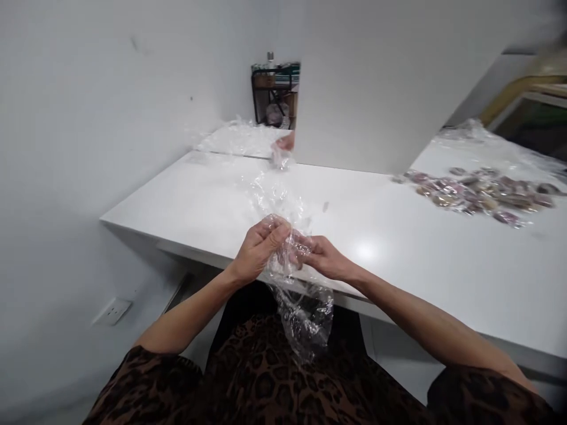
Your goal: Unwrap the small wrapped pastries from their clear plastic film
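Note:
A crumpled clear plastic bag (305,321) hangs from my two hands at the table's front edge, its lower part drooping over my lap. My left hand (264,241) grips the gathered plastic between thumb and bent fingers. On the other side, my right hand (319,254) pinches the same plastic, its fingertips partly behind the clear film. More thin, shiny film spreads on the table just beyond my hands. Whether anything sits inside the gathered part cannot be made out.
Small wrapped pieces (482,192) lie heaped at the right of the white table (177,195). A grey-white panel (367,88) rises at the back. Clear plastic (469,136) lies behind the heap. The wall (88,147) borders the left, with a socket (114,311) low down.

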### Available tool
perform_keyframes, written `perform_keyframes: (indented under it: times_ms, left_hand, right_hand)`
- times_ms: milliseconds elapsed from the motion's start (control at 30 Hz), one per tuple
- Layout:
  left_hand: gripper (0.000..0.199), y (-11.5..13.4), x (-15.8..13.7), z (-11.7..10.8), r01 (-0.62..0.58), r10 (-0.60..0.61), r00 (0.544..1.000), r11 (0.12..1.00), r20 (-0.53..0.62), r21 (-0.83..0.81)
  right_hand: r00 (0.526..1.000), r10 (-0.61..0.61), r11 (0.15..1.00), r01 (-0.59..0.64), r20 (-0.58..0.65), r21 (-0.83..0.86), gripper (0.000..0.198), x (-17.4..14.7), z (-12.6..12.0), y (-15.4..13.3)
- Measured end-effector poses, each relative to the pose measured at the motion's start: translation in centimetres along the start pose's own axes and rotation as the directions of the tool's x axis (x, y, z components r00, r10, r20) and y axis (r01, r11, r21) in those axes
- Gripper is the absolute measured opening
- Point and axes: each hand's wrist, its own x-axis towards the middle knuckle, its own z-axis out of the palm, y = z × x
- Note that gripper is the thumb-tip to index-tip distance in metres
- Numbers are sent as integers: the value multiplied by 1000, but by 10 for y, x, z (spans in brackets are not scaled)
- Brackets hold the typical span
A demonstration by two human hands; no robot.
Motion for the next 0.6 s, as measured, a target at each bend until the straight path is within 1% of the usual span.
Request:
perform_keyframes:
  times_ms: [33, 67, 100, 133, 167, 200, 267, 300, 333, 367, 400, 433, 467, 500, 533, 567, 600]
  left_hand:
    - [36, 0, -2, -7, -79, 84, 995, 992, -47, 96]
    - [35, -1, -3, -16, -144, 164, 983, 967, -84, 210]
    - [34, -3, -3, -24, -180, 220, 971, 929, -92, 323]
    - [36, -5, -3, -31, -187, 233, 970, 892, -65, 411]
    - [37, -8, -1, -37, -166, 193, 981, 870, -11, 464]
    - [37, -12, 1, -41, -127, 114, 992, 869, 56, 479]
    - [36, -19, 8, -45, -28, -52, 984, 897, 168, 441]
    - [37, -21, 14, -47, 14, -96, 979, 915, 183, 403]
    - [38, -21, 21, -49, 44, -111, 980, 930, 165, 364]
    - [37, -19, 30, -52, 56, -98, 989, 942, 113, 331]
    - [36, -13, 43, -56, 52, -65, 997, 951, 30, 304]
    - [34, -6, 58, -61, 43, -24, 997, 958, -70, 284]
    - [32, 5, 77, -68, 25, 21, 985, 963, -168, 270]
    - [31, 16, 100, -76, 18, 55, 959, 966, -276, 256]
    - [29, 29, 125, -86, 20, 68, 939, 968, -338, 252]
    - [26, 43, 152, -97, 21, 79, 921, 968, -380, 250]
    - [25, 55, 181, -109, 31, 77, 880, 976, -468, 217]
  right_hand:
    - [999, -16, 1000, 17, -40, 15, 39, 3, -1, -1]
    - [996, -29, 999, 31, -81, 24, 38, 6, -3, -2]
    - [991, -45, 998, 50, -123, 36, 34, 9, -5, -4]
    - [983, -65, 996, 75, -173, 51, 30, 12, -7, -5]
    - [978, -78, 994, 92, -192, 66, 26, 15, -8, -6]
    - [979, -83, 992, 100, -186, 79, 25, 17, -9, -6]
    - [981, -74, 992, 90, -178, 88, 21, 22, -11, -6]
    - [976, -66, 993, 84, -208, 81, 20, 24, -13, -4]
    - [962, -60, 994, 82, -266, 72, 23, 25, -17, -1]
    - [937, -58, 995, 84, -346, 61, 29, 27, -22, 3]
    - [899, -57, 995, 89, -434, 53, 36, 29, -28, 9]
    - [857, -53, 995, 91, -512, 49, 40, 30, -35, 15]
    - [819, -39, 995, 82, -572, 50, 41, 31, -42, 21]
    - [790, -16, 997, 63, -613, 54, 40, 32, -48, 28]
    - [770, 9, 998, 37, -638, 59, 40, 32, -54, 34]
    - [760, 33, 998, 9, -649, 61, 40, 32, -59, 39]
    - [758, 55, 998, -19, -649, 62, 40, 32, -62, 43]
